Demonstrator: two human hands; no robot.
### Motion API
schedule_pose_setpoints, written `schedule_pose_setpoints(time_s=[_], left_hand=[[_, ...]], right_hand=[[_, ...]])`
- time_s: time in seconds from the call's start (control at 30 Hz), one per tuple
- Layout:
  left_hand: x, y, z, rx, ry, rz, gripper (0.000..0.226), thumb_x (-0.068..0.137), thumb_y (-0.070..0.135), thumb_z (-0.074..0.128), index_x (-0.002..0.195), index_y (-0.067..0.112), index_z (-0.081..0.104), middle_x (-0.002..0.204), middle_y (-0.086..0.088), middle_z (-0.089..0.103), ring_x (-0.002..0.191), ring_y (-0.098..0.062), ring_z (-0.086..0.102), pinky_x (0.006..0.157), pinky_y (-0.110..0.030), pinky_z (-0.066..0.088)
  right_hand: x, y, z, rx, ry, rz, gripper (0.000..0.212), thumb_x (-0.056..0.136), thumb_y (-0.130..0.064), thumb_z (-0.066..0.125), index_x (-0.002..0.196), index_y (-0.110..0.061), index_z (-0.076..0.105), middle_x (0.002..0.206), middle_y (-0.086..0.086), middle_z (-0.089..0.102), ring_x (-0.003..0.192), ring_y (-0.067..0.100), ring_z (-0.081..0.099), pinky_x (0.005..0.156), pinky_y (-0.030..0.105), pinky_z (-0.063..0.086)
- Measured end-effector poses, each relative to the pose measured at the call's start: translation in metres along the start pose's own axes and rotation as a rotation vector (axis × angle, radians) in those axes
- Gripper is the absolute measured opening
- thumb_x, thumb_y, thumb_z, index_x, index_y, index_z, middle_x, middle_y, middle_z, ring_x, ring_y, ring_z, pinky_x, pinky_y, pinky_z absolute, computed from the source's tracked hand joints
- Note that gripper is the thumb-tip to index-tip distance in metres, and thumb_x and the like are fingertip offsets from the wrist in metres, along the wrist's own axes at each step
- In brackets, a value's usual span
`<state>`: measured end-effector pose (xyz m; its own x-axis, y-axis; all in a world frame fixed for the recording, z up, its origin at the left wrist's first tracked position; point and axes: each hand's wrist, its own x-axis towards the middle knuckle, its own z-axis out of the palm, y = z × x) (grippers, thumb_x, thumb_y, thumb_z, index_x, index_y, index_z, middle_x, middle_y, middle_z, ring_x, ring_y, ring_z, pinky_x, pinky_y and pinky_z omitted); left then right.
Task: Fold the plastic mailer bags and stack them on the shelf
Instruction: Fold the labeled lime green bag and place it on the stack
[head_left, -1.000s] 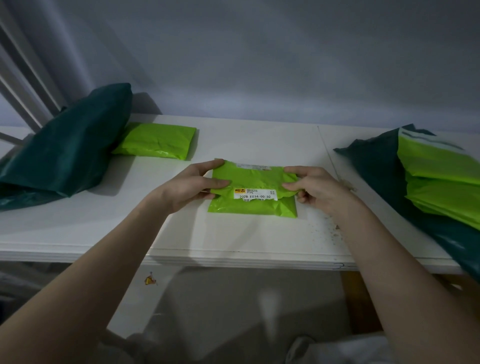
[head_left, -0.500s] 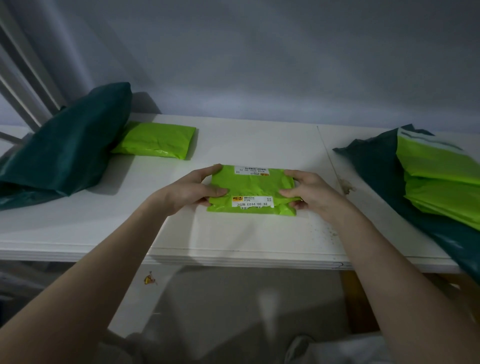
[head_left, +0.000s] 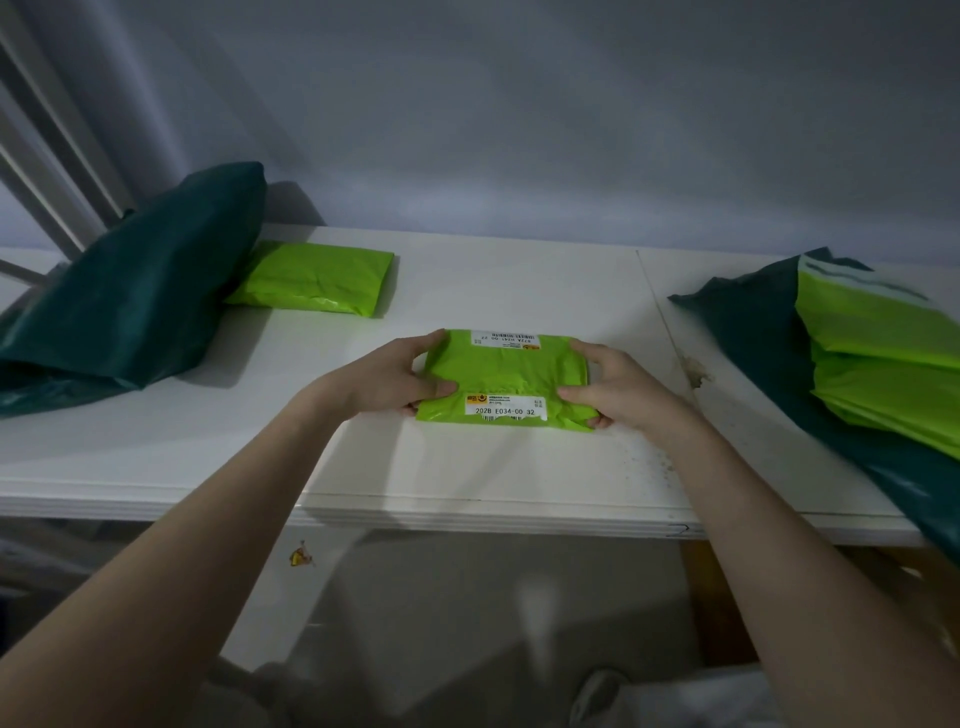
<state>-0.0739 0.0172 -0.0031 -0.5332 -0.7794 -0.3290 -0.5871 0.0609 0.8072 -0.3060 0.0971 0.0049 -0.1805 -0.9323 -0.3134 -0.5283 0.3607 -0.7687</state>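
Note:
A folded lime-green mailer bag (head_left: 506, 376) with two white labels lies in the middle of the white shelf (head_left: 467, 291). My left hand (head_left: 389, 376) grips its left edge, thumb on top and fingers curled under. My right hand (head_left: 610, 387) grips its right edge the same way. Another folded lime-green mailer (head_left: 317, 278) lies at the back left. Unfolded lime-green mailers (head_left: 883, 353) are piled at the right on a dark green bag.
A large dark green bag (head_left: 130, 291) slumps at the left of the shelf, partly over the folded mailer's corner. Another dark green bag (head_left: 753, 332) lies under the right pile and hangs over the shelf's front edge. A grey wall stands right behind.
The mailer's top flap has been folded flat, so the bag is now a neat rectangle with a second label showing at its far edge. Both hands shifted to grip its sides.

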Motion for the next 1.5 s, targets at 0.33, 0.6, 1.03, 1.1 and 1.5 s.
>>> schedule_pose_setpoints(time_s=[0.33, 0.6, 1.03, 1.1, 1.5], left_hand=[[-0.004, 0.001, -0.008, 0.329, 0.076, 0.020, 0.079, 0.085, 0.040, 0.062, 0.147, 0.009, 0.022, 0.153, -0.006, 0.015, 0.122, -0.021, 0.044, 0.103, -0.021, 0.030], [0.009, 0.005, 0.021, 0.580, 0.537, 0.379, 0.067, 0.092, 0.045, 0.021, 0.136, 0.000, 0.044, 0.143, -0.019, 0.043, 0.131, -0.033, 0.041, 0.110, -0.040, 0.030], [0.012, -0.003, 0.046, 0.730, 0.231, 0.219, 0.055, 0.098, 0.042, 0.014, 0.148, 0.021, 0.023, 0.157, 0.003, 0.017, 0.145, -0.017, 0.013, 0.118, -0.044, 0.009], [0.007, -0.001, 0.044, 0.913, 0.179, 0.251, 0.069, 0.090, 0.043, -0.005, 0.146, 0.018, 0.025, 0.159, 0.002, 0.010, 0.146, -0.021, 0.009, 0.113, -0.052, 0.017], [0.003, -0.006, 0.034, 0.231, 0.288, 0.241, 0.044, 0.103, 0.031, 0.021, 0.146, 0.026, 0.028, 0.156, 0.011, 0.018, 0.144, -0.005, 0.011, 0.118, -0.034, 0.003]], right_hand=[[0.011, 0.005, -0.001, -0.197, 0.095, 0.018, 0.041, 0.078, -0.018, 0.063, 0.118, -0.013, 0.055, 0.122, 0.004, 0.036, 0.074, 0.021, 0.059, 0.056, 0.026, 0.047], [0.004, -0.012, 0.033, -0.530, 0.441, -0.328, 0.045, 0.095, -0.025, 0.040, 0.131, -0.001, 0.049, 0.140, 0.018, 0.042, 0.130, 0.033, 0.038, 0.106, 0.039, 0.031], [0.010, -0.011, 0.060, -0.723, 0.197, -0.315, 0.049, 0.100, -0.036, 0.029, 0.145, -0.018, 0.028, 0.154, -0.003, 0.024, 0.143, 0.017, 0.018, 0.112, 0.041, 0.017], [0.010, -0.011, 0.061, -0.733, 0.176, -0.309, 0.048, 0.100, -0.035, 0.027, 0.145, -0.020, 0.027, 0.155, -0.002, 0.023, 0.143, 0.017, 0.017, 0.113, 0.043, 0.017], [-0.007, -0.025, 0.068, -0.819, 0.393, -0.444, 0.062, 0.090, -0.043, 0.014, 0.121, -0.014, 0.058, 0.135, 0.011, 0.052, 0.121, 0.030, 0.050, 0.091, 0.045, 0.043]])
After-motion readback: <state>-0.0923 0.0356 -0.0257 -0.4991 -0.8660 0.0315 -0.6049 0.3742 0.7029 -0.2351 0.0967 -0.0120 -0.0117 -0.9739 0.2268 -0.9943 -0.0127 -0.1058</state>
